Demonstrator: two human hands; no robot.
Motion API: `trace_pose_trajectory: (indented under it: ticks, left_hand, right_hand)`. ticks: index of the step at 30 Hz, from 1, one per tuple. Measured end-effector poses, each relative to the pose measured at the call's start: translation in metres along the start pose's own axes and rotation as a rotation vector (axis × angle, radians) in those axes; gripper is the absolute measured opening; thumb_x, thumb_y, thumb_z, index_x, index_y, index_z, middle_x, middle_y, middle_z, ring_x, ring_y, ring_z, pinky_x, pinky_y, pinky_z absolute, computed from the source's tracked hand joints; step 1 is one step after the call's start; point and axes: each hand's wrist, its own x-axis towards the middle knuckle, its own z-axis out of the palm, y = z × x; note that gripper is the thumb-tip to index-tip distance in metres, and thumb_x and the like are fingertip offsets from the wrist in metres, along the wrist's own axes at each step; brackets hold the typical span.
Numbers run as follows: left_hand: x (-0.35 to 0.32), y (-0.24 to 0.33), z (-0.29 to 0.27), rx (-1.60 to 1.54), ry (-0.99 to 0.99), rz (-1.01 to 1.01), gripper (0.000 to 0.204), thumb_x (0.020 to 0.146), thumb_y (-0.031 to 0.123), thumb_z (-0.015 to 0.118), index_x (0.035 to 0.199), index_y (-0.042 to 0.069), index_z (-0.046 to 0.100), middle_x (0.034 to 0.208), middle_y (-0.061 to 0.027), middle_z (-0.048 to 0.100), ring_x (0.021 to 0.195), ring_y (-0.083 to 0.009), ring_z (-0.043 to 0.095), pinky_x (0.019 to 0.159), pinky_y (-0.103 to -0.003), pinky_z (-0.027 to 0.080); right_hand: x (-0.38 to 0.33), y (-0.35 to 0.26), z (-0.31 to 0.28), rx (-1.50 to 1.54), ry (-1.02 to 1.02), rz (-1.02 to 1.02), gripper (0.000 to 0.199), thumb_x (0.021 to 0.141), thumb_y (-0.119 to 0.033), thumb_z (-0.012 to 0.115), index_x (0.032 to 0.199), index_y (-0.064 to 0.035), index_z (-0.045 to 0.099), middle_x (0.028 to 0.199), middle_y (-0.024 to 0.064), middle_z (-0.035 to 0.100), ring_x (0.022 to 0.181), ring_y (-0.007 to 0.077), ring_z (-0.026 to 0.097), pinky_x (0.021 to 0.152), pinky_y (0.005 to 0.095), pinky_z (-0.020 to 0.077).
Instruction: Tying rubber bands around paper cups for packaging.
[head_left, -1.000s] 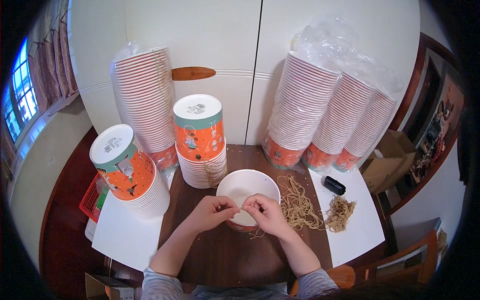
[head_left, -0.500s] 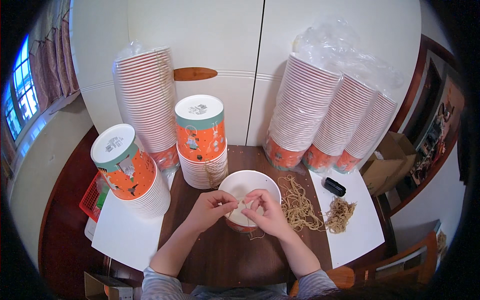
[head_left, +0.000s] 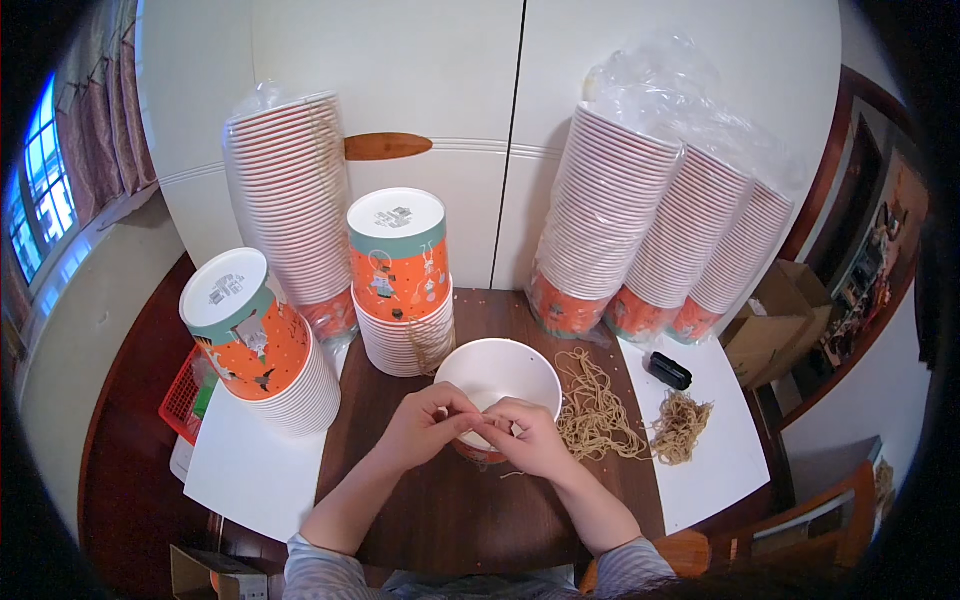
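Note:
An open white paper cup [head_left: 497, 372] with an orange outside stands upright on the dark wooden table [head_left: 450, 510]. My left hand [head_left: 425, 425] and my right hand [head_left: 525, 438] meet at the cup's near rim, fingertips pinched together on a thin tan string that is barely visible between them. A loose end of string trails on the table just below my right hand. A pile of tan strings [head_left: 595, 410] lies just right of the cup, and a smaller tangled bunch [head_left: 682, 427] sits on the white sheet farther right.
Two upside-down stacks of finished cups [head_left: 400, 290] [head_left: 260, 345] stand left of the cup. Tall plastic-wrapped cup stacks lean against the white cupboard at back left [head_left: 290, 200] and back right [head_left: 650, 220]. A small black object [head_left: 670, 370] and a red basket [head_left: 185, 395] lie nearby.
Both hands have stayed at the cup's near rim, with small finger movements on the string. Nothing else moved.

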Motion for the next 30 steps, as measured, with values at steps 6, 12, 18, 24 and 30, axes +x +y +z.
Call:
trace_pose_trajectory:
  ticks: [6, 12, 18, 24, 30]
  left_hand:
    - [0.000, -0.004, -0.006, -0.049, -0.014, -0.053, 0.007, 0.082, 0.009, 0.057, 0.084, 0.003, 0.057, 0.078, -0.0006, 0.058, 0.070, -0.0047, 0.051, 0.060, -0.019, 0.041]
    - [0.003, 0.007, -0.008, -0.386, -0.148, -0.192, 0.007, 0.085, 0.010, 0.051, 0.087, 0.003, 0.052, 0.079, 0.0003, 0.056, 0.070, -0.0026, 0.048, 0.061, -0.016, 0.038]
    - [0.000, -0.001, -0.008, -0.399, -0.108, -0.261, 0.007, 0.085, 0.012, 0.052, 0.087, 0.005, 0.053, 0.073, 0.0056, 0.050, 0.065, -0.0008, 0.042, 0.056, -0.017, 0.035]
    - [0.001, 0.002, -0.004, -0.109, -0.082, -0.231, 0.008, 0.083, 0.011, 0.055, 0.085, 0.003, 0.058, 0.070, 0.0046, 0.052, 0.063, -0.0010, 0.043, 0.055, -0.016, 0.035]
    - [0.000, 0.005, -0.003, -0.236, -0.011, -0.238, 0.009, 0.082, 0.010, 0.056, 0.085, 0.002, 0.058, 0.073, 0.0029, 0.056, 0.067, -0.0021, 0.048, 0.059, -0.016, 0.039]
  right_hand:
    - [-0.002, 0.006, -0.003, 0.038, -0.079, 0.074, 0.006, 0.076, -0.004, 0.062, 0.072, -0.0030, 0.057, 0.058, 0.0005, 0.047, 0.055, 0.0059, 0.043, 0.051, 0.0211, 0.0356]
    - [-0.004, 0.011, -0.007, 0.489, -0.229, 0.174, 0.006, 0.082, -0.008, 0.055, 0.084, -0.0035, 0.052, 0.069, -0.0021, 0.052, 0.061, 0.0036, 0.047, 0.051, 0.0195, 0.0366]
    - [-0.001, 0.001, -0.008, 0.548, -0.203, 0.259, 0.007, 0.086, -0.007, 0.051, 0.088, -0.0015, 0.053, 0.078, -0.0034, 0.053, 0.070, 0.0022, 0.048, 0.061, 0.0175, 0.0398]
    - [-0.002, 0.002, -0.011, 0.555, -0.168, 0.292, 0.008, 0.086, -0.008, 0.051, 0.089, -0.0013, 0.055, 0.074, -0.0041, 0.052, 0.065, 0.0014, 0.045, 0.056, 0.0165, 0.0372]
    - [-0.002, 0.002, -0.008, 0.470, -0.139, 0.168, 0.008, 0.085, -0.008, 0.052, 0.085, -0.0010, 0.056, 0.070, -0.0046, 0.051, 0.062, 0.0013, 0.044, 0.054, 0.0162, 0.0358]
